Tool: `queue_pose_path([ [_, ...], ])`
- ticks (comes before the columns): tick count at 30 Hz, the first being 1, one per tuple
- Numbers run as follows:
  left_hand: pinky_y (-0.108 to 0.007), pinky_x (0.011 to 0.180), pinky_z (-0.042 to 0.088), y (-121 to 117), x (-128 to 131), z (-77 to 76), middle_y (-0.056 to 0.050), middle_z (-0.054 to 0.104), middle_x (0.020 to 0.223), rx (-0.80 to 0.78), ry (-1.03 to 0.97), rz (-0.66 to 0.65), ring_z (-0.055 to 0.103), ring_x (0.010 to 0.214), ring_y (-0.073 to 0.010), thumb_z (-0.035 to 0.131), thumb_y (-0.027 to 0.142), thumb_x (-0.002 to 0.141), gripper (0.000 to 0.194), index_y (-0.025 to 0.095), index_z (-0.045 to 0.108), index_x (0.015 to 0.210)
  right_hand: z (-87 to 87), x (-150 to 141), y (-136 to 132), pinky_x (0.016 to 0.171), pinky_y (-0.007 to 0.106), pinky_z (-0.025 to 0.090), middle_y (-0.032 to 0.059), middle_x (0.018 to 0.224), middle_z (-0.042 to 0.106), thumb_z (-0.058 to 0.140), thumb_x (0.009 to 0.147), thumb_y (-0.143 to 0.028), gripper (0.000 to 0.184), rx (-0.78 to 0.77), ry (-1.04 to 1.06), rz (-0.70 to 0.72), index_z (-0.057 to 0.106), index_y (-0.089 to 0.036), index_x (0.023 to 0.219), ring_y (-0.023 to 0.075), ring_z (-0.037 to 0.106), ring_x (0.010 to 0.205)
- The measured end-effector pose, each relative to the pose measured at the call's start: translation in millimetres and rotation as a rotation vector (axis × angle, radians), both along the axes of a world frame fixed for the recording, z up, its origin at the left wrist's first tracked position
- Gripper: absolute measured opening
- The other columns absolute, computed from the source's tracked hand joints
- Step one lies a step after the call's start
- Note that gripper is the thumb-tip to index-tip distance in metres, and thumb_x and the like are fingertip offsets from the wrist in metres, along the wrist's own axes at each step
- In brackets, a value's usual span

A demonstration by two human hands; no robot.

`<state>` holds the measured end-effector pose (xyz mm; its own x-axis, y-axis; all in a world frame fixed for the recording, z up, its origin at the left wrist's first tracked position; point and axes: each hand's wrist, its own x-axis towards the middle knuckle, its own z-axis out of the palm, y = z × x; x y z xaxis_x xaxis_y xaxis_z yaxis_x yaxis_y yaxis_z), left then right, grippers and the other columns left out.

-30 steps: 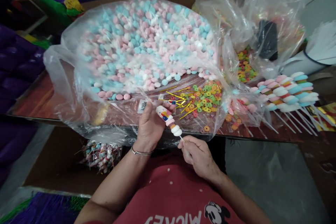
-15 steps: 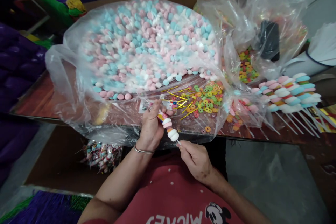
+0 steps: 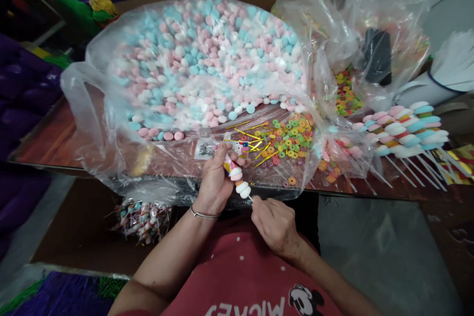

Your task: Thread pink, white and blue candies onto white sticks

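Note:
A marshmallow skewer slants between my hands, with white and pink marshmallows and an orange piece on a white stick. My left hand is closed around its upper end, where a bit of red, yellow and blue print shows between the fingers. Lower down, my right hand pinches the bottom of the stick. Just beyond my left fingertips lie printed clear bags and gold twist ties. Beside the ties is a pile of coloured candy rings.
A big clear bag of pastel marshmallows fills the table's middle. Finished skewers are stacked at right, near a pail of white sticks. A dark phone-like object rests on another bag. Below the table's edge, a cardboard box holds wrapped skewers.
My left hand has closed further over the skewer's top, covering most of the printed figure. The skewer has shifted slightly left and stands steeper. My right hand stays on the stick.

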<state>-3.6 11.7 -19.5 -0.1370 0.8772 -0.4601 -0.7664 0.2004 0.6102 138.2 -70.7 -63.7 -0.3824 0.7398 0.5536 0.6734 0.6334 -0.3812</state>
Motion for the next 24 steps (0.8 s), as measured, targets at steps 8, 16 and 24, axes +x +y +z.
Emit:
queue_pose_path([
  [8,-0.026,0.064,0.053,-12,11,3.6,0.008,0.049,0.054,0.186,0.02,-0.129,0.054,0.049,-0.0082,0.085,0.033,0.065,0.034,0.016,0.064,0.085,14.8,-8,3,0.043,0.02,0.029,-0.0075,0.05,0.037,0.039,0.094,-0.033,0.027,-0.973,0.662,0.003,0.054,-0.018,0.079,0.007,0.034,0.043],
  [16,-0.036,0.076,0.055,-12,-4,3.6,-0.006,0.072,0.086,0.155,-0.026,-0.117,0.07,0.081,-0.0226,0.085,0.053,0.059,0.054,0.016,0.066,0.093,11.9,2,4,0.04,0.019,0.022,-0.0091,0.044,0.034,0.044,0.09,-0.034,0.025,-1.25,0.917,0.1,0.059,-0.016,0.08,0.0059,0.027,0.039],
  [24,-0.027,0.068,0.055,-1,-11,5.3,0.005,0.061,0.058,0.152,0.114,0.111,0.062,0.053,-0.0102,0.085,0.04,0.064,0.037,0.014,0.065,0.083,14.6,2,5,0.051,0.019,0.033,-0.0031,0.057,0.049,0.041,0.093,-0.024,0.03,-0.666,0.365,0.096,0.059,-0.017,0.07,0.0066,0.042,0.051],
])
